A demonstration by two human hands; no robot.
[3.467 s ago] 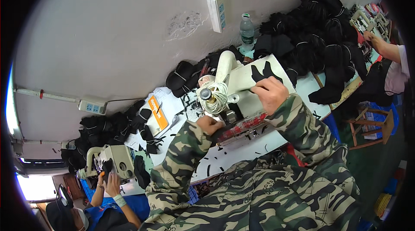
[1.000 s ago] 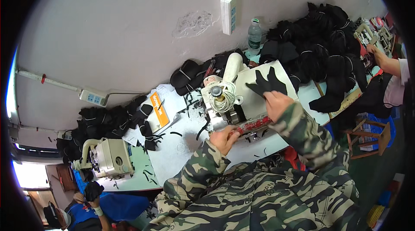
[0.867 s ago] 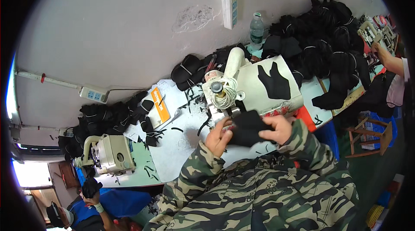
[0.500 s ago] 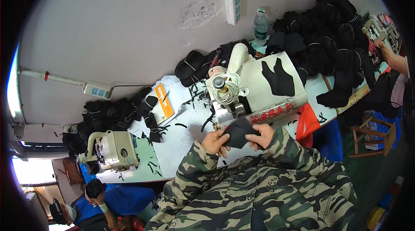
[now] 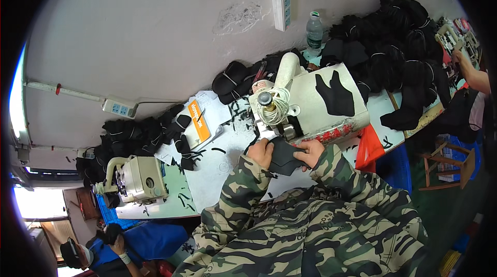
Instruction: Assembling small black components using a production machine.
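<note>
A black cut fabric piece (image 5: 286,156) is stretched between my two hands, right in front of the white sewing machine (image 5: 339,114). My left hand (image 5: 261,152) pinches its left edge, thumb on top. At the opposite edge, my right hand (image 5: 311,153) has thumb and fingers closed on the cloth. The far side of the piece lies close to the machine's needle area; whether it sits under the foot is hidden. Another black fabric piece (image 5: 335,93) with a notched end rests on top of the machine.
Bundled black pieces (image 5: 401,44) are heaped at the back right near a plastic bottle (image 5: 313,33). An orange-and-white notebook (image 5: 199,121) and black scraps lie left. A second sewing machine (image 5: 137,178) stands farther left. A red bag (image 5: 366,147) hangs at the table edge. Co-workers sit at both sides.
Both hands have moved the fabric piece slightly away from me, up to the machine. The piece now lies flatter and more spread out. At lower left, the co-worker's hands have shifted.
</note>
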